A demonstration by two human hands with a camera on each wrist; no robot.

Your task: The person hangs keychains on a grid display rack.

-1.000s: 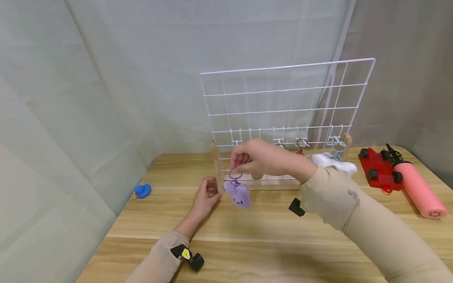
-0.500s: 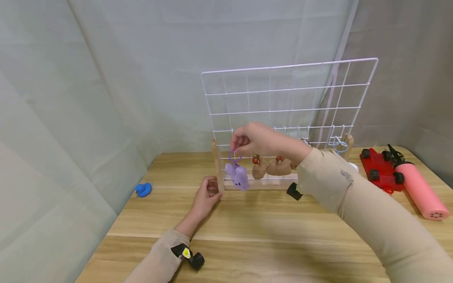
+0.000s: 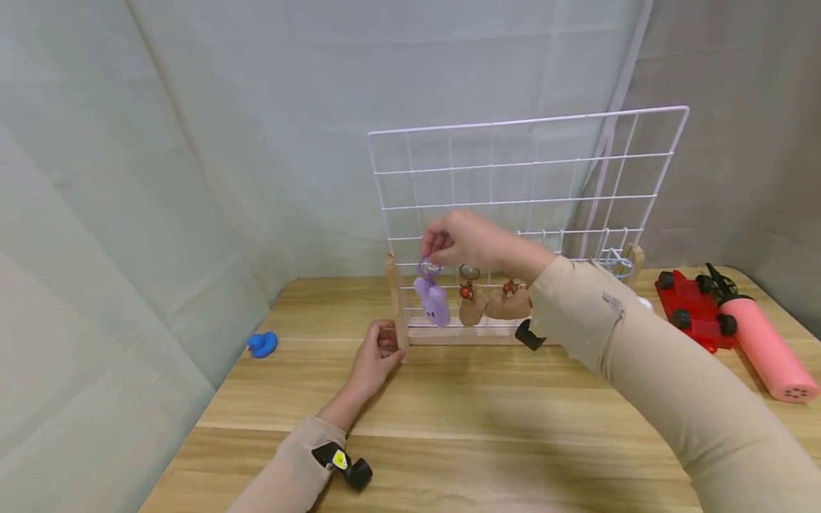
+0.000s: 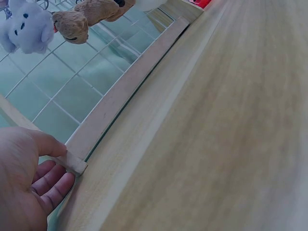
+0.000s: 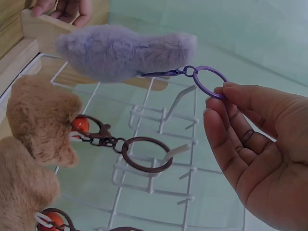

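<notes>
My right hand (image 3: 465, 239) pinches the purple ring (image 5: 194, 77) of a keychain between thumb and index fingertip. From the ring hangs a fluffy lilac plush (image 3: 432, 305) with a small face. In the right wrist view the ring is close to the tip of a white hook (image 5: 179, 103); I cannot tell whether they touch. That hook belongs to a white wire grid rack (image 3: 494, 124) on wooden feet. My left hand (image 3: 372, 360) grips the front end of the left wooden foot (image 4: 74, 162), thumb on one side and fingers curled on the other.
Brown plush keychains (image 3: 509, 304) hang on neighbouring hooks by dark rings (image 5: 147, 168). A light blue ring (image 3: 621, 265) hangs farther right. A blue rubber duck (image 3: 262, 345) sits at the left, a red toy car (image 3: 695, 310) and a pink cylinder (image 3: 766, 349) at the right.
My right hand has risen with the lilac plush keychain, from low before the rack up to the hooks, uncovering the brown plushes. My left hand stays at the wooden foot.
</notes>
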